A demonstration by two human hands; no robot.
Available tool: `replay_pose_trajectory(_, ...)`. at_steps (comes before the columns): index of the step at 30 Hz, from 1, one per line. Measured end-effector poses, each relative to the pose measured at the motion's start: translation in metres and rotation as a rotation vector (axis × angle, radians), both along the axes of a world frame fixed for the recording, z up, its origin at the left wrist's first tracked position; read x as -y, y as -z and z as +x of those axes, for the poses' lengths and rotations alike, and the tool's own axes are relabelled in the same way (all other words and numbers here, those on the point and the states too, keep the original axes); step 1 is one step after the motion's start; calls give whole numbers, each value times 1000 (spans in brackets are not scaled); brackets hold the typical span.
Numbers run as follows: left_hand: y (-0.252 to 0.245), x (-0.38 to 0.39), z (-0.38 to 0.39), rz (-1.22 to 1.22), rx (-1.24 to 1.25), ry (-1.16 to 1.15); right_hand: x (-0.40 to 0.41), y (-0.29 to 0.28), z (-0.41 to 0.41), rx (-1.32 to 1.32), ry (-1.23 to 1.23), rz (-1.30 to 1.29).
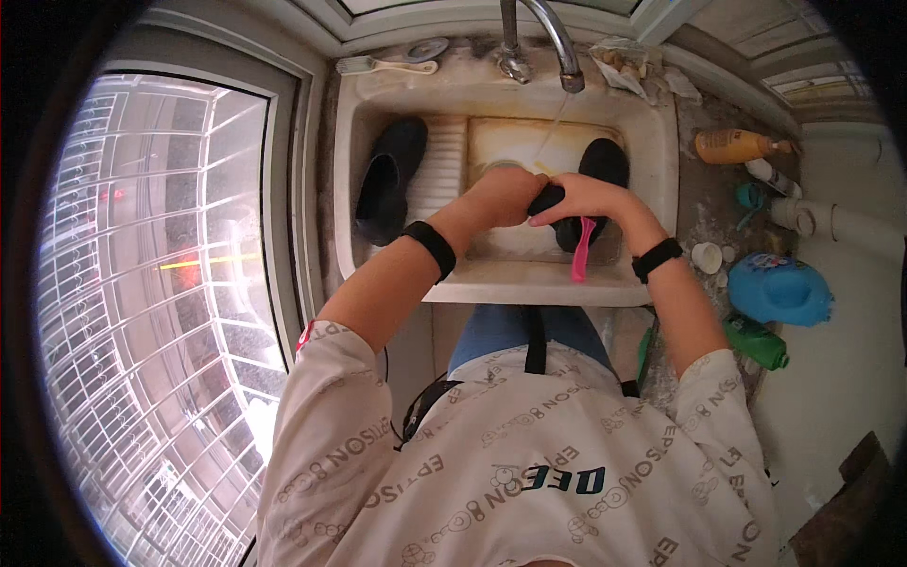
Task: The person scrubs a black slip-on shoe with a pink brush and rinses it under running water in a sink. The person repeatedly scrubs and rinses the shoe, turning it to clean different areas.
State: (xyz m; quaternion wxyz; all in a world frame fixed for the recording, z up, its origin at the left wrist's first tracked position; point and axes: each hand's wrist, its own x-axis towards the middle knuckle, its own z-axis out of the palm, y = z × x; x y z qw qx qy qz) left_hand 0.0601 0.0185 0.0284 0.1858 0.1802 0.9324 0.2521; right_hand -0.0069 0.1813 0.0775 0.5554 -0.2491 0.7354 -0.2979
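Note:
Over the sink basin my left hand [509,193] and my right hand [587,195] meet at a small black item [547,201]. My right thumb and fingers pinch it, and my left fist is closed against its far end; the item's kind is unclear. A black shoe [604,164] lies in the basin beyond and beneath my right hand, partly covered by it. Against that shoe's near end leans a pink plastic handle [582,254], its upper end hidden. Another dark slip-on shoe [404,170] rests at the left, partly on the ribbed washboard [438,166].
A thin stream runs from the metal faucet [560,46] into the ceramic sink [496,292]. On its back ledge lies a white brush [386,66]. Along the right ledge are an orange bottle [733,146], a blue jug [779,289] and a green bottle [755,341]. A barred window [177,234] stands left.

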Motion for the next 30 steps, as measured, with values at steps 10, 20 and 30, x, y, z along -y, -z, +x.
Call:
replay_pose_trajectory(10, -2, -9, 4, -57, -307, 36, -1, 48, -9, 418, 140, 73)
replay_pose_trajectory(20, 29, -11, 21, -135, -375, 71, 5, 72, 26, 105, 282, 102)
replay_pose_trajectory(30, 32, -3, 16, -4, -167, 114, 9, 81, 39, -48, 270, 96)
